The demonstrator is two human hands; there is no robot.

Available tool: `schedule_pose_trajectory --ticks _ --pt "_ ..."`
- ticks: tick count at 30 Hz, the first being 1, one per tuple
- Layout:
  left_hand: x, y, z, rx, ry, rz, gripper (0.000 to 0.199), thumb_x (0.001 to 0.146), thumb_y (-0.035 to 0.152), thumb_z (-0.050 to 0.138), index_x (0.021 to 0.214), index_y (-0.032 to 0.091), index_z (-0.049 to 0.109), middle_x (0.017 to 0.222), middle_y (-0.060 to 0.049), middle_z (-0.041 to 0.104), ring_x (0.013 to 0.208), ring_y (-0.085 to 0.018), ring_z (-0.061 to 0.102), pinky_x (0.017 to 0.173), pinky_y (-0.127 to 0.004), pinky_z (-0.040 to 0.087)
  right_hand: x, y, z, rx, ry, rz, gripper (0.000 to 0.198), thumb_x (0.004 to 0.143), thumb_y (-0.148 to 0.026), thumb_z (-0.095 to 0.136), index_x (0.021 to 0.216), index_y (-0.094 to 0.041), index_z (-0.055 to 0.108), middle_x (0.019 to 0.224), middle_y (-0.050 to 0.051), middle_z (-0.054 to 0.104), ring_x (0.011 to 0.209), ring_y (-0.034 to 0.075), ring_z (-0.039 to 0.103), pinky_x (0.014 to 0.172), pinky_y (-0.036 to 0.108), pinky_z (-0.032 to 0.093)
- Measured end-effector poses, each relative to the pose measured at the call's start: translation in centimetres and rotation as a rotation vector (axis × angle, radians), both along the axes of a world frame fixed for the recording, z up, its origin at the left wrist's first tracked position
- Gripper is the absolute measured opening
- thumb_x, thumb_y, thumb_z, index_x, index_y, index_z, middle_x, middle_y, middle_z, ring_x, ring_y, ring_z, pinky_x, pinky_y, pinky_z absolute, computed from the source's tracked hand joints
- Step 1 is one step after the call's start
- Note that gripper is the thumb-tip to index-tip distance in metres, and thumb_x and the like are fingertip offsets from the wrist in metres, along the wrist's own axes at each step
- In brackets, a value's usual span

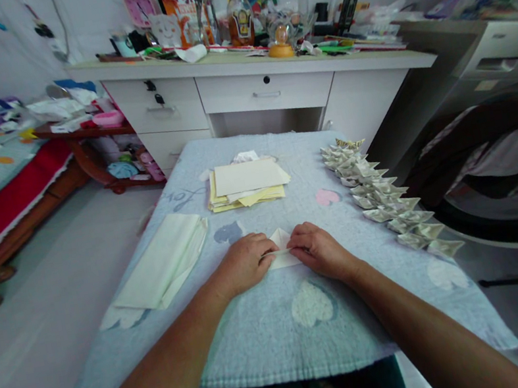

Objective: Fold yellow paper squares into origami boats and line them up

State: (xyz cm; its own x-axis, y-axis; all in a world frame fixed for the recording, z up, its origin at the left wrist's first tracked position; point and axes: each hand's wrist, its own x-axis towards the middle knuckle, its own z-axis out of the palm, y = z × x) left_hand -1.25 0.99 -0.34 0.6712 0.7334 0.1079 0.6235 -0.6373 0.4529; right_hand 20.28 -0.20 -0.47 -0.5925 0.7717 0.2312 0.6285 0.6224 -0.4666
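A small folded paper (285, 260) is held low over the cloth (250, 343), directly between the two hands. Its left end is pinched by the fingers of the left hand (249, 261), its right end by those of the right hand (319, 249); neither hand is nearer. The raised long edge is stretched from left to right, and the peak is pointed forward, towards the paper stack (250, 177).

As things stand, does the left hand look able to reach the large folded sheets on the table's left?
Probably yes: nothing visible stands between the left hand and the large folded sheets, though it is pinching the small folded paper and would likely need to let go.
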Motion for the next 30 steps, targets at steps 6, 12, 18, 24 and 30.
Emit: schedule_pose_trajectory --ticks 6,12,18,24,30 --pt "0.02 0.03 0.44 -0.008 0.028 0.062 0.019 0.089 0.023 0.049 0.085 0.017 0.066 0.084 -0.005 0.063 0.082 -0.019 0.058 0.074 -0.029 0.043 0.16 0.12 -0.2 -0.038 0.002 -0.116 0.007 0.085 -0.019 0.06 0.085 -0.017 0.067 0.089 0.006 0.06 0.087 0.02 0.051 0.081 0.035 0.039" --pt "0.19 0.06 0.47 0.001 0.064 0.089 0.018 0.088 0.023 0.05 0.081 0.016 0.065 0.082 -0.005 0.06 0.084 -0.02 0.057 0.075 -0.03 0.043 0.28 0.15 0.03 -0.096 -0.039 -0.214 0.011 0.086 -0.025 0.061 0.084 -0.017 0.067 0.092 0.006 0.059 0.088 0.02 0.048 0.08 0.034 0.036" --pt "0.21 0.07 0.45 0.02 0.089 0.13 0.02 0.089 0.027 0.051 0.08 0.016 0.064 0.084 -0.006 0.058 0.087 -0.021 0.056 0.077 -0.031 0.043 0.07 0.05 0.35 -0.151 -0.07 -0.275 0.014 0.087 -0.028 0.059 0.085 -0.017 0.068 0.096 0.006 0.058 0.093 0.02 0.046 0.084 0.033 0.033" --pt "0.18 0.11 0.32 0.045 0.113 0.179 0.023 0.089 0.031 0.051 0.077 0.016 0.064 0.085 -0.006 0.057 0.089 -0.021 0.055 0.08 -0.033 0.042 -0.32 0.02 0.38 -0.154 -0.129 -0.326 0.016 0.088 -0.029 0.058 0.085 -0.018 0.069 0.099 0.005 0.059 0.095 0.02 0.047 0.084 0.034 0.032" --pt "-0.03 0.1 -0.07 0.065 0.12 0.251 0.023 0.086 0.036 0.056 0.081 0.017 0.067 0.093 -0.007 0.058 0.092 -0.022 0.052 0.085 -0.037 0.04 -0.23 0.1 0.35 -0.162 -0.186 -0.421 0.021 0.086 -0.037 0.061 0.085 -0.018 0.07 0.102 0.006 0.058 0.097 0.022 0.047 0.081 0.035 0.03"
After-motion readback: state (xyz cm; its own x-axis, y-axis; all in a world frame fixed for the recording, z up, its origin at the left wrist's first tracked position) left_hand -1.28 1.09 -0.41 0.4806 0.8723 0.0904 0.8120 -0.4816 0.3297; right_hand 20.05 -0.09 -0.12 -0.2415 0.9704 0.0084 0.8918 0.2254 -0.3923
